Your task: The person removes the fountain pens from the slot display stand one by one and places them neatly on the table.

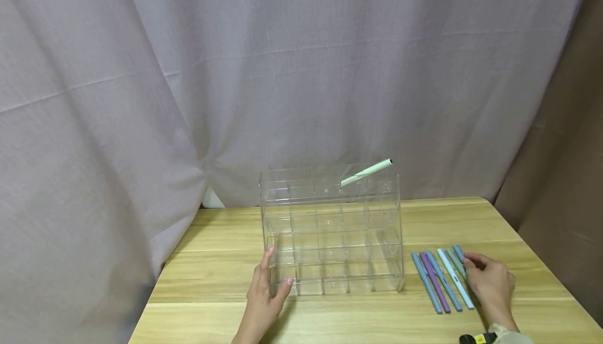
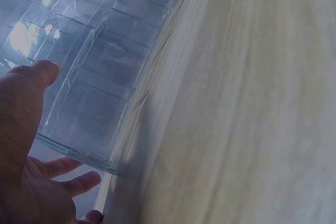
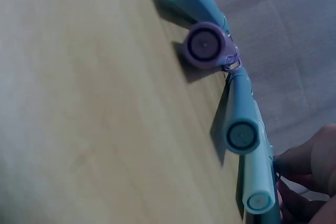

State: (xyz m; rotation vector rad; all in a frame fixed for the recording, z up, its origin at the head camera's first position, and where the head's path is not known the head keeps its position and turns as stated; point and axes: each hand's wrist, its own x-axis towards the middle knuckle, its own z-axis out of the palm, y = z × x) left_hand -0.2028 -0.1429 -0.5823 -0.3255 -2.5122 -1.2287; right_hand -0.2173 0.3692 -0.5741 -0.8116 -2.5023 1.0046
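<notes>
A clear plastic organizer (image 1: pixel 332 239) with rows of small compartments stands upright on the table. My left hand (image 1: pixel 265 294) holds its lower left side, thumb at the front and fingers round the edge; the left wrist view shows this hand (image 2: pixel 39 145) close up. A pale green pen (image 1: pixel 367 172) leans to the right out of the top row. Right of the organizer, several pens lie side by side, among them a purple pen (image 1: pixel 434 282) and a light blue pen (image 1: pixel 454 279). My right hand (image 1: pixel 490 284) pinches the blue pen (image 1: pixel 458 251) at the row's right end; its fingers partly hide it.
The wooden table (image 1: pixel 212 260) has its back edge along a grey curtain (image 1: pixel 301 71). A brown curtain (image 1: pixel 556 176) hangs at the right. Bare wood lies between the pens and the table's right edge.
</notes>
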